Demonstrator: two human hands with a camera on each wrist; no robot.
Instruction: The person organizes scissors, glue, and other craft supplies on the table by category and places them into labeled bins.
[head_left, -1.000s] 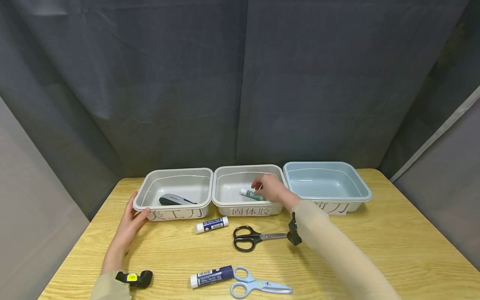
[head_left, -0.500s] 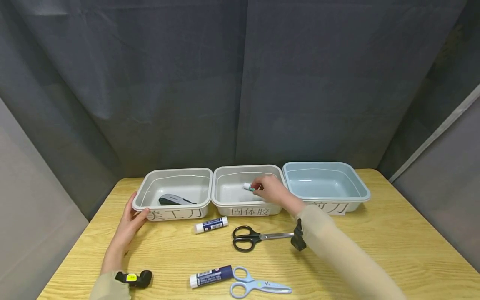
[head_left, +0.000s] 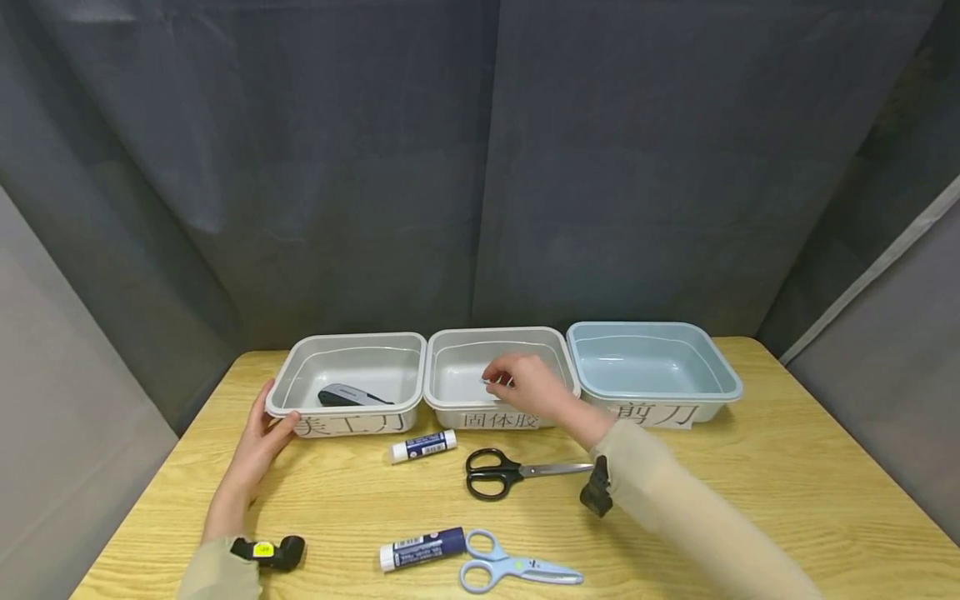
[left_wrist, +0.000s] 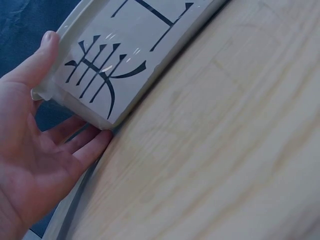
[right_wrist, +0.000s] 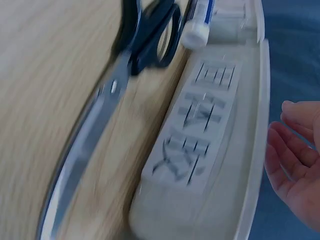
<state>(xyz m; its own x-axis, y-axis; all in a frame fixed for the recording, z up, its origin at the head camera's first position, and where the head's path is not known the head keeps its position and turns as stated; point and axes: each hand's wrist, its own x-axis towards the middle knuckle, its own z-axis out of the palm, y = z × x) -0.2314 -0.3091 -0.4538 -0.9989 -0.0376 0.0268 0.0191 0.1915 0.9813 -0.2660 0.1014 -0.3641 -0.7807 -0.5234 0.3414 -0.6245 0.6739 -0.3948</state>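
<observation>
Inside the middle grey bin (head_left: 442,408), the fingertips of my right hand (head_left: 528,387) pinch a small glue stick (head_left: 486,382). Only a pale bit of the stick shows in the head view. The right wrist view shows my curled right-hand fingers (right_wrist: 295,155) beyond the bin's rim, which hides what lies below. At the left grey bin (head_left: 420,392), my left hand (head_left: 255,450) grips the near left corner, thumb on the rim and fingers underneath, as the left wrist view shows. A grey-and-black utility knife (head_left: 352,395) lies in that bin.
A light blue bin (head_left: 652,375) stands at the right. On the wooden table (head_left: 337,500) lie black-handled scissors (head_left: 506,472), light blue scissors (head_left: 517,568), a smaller blue-and-white glue stick (head_left: 423,447) and a larger one (head_left: 422,549). A dark curtain (head_left: 480,167) hangs behind.
My right hand has shifted left within the middle bin. The green-and-white glue stick, plain to see a second ago, is now almost wholly hidden at its fingertips. My left hand stays put.
</observation>
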